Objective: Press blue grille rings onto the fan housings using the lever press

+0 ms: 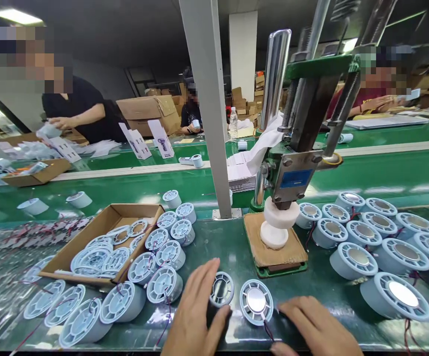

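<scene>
My left hand (198, 309) rests at the front of the green table, thumb and fingers apart around the left side of a small round blue part with a dark disc (222, 288). Just right of that part lies a light blue round housing with a shiny metal disc (256, 300), its dark wires trailing toward me. My right hand (316, 324) is beside those wires, fingers bent and spread from the thumb, the index fingertip close to the housing's right edge. Behind them stands a press with a white round head (281, 213) above a white cup (274, 235) on a cardboard-covered base (283, 254).
Blue housings without discs (164, 285) stand at left around a cardboard box (119, 281) of round blue parts. Housings with metal discs (396, 295) fill the right side. A grey post (214, 123) rises behind. Across the green conveyor (155, 183), several people sit at work.
</scene>
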